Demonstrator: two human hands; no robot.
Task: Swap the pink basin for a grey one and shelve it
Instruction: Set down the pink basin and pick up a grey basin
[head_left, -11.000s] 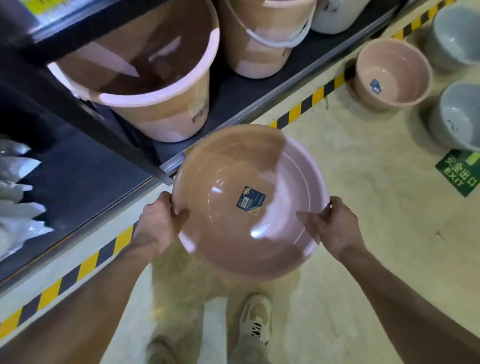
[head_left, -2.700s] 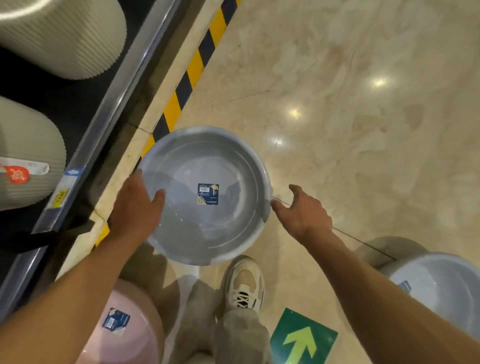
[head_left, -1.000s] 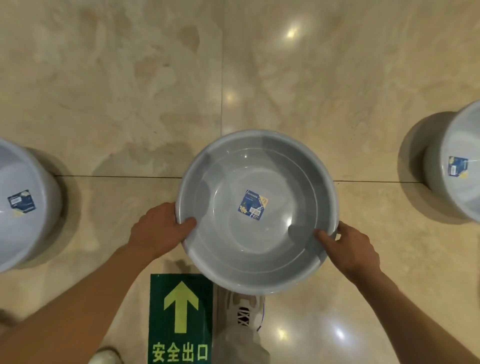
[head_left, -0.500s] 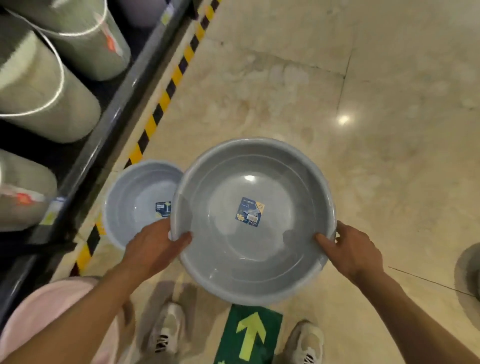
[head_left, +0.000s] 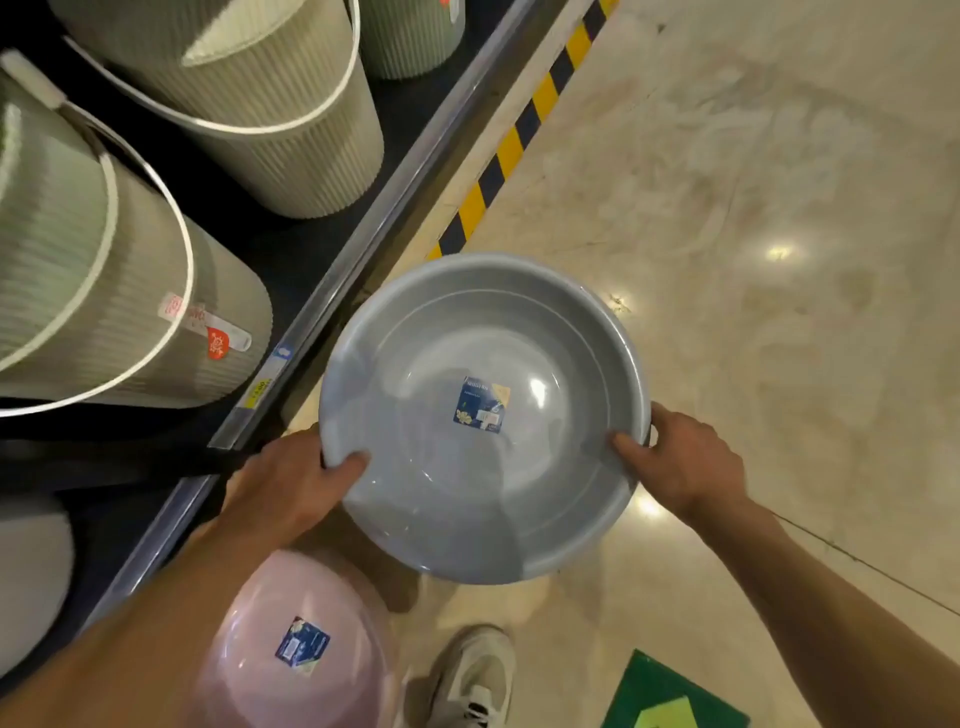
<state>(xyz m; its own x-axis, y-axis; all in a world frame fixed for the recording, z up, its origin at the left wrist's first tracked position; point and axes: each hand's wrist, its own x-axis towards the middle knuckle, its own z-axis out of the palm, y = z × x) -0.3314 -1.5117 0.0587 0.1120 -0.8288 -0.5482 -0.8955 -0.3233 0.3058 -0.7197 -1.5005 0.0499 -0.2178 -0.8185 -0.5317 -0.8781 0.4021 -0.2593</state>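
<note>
I hold a round grey basin (head_left: 426, 364) with a blue label in its bottom, level at waist height over the floor. My left hand (head_left: 291, 483) grips its left rim with the thumb inside. My right hand (head_left: 680, 462) grips the right rim the same way. A pink basin (head_left: 249, 649) with a blue label stands on the floor below my left forearm, close to the shelf edge. The low dark shelf (head_left: 291, 249) runs along the left, its metal lip just left of the grey basin.
Ribbed pale-green buckets (head_left: 270, 119) with white handles fill the shelf, one lying on its side (head_left: 104, 291). A yellow-and-black stripe (head_left: 519, 140) borders the shelf base. My shoe (head_left: 472, 675) and a green floor arrow sign (head_left: 670, 696) are below. Glossy beige floor lies to the right.
I have turned further towards the shelf with the grey basin. The second grey basin on the floor has left the view and the pink basin now shows below my left arm.
</note>
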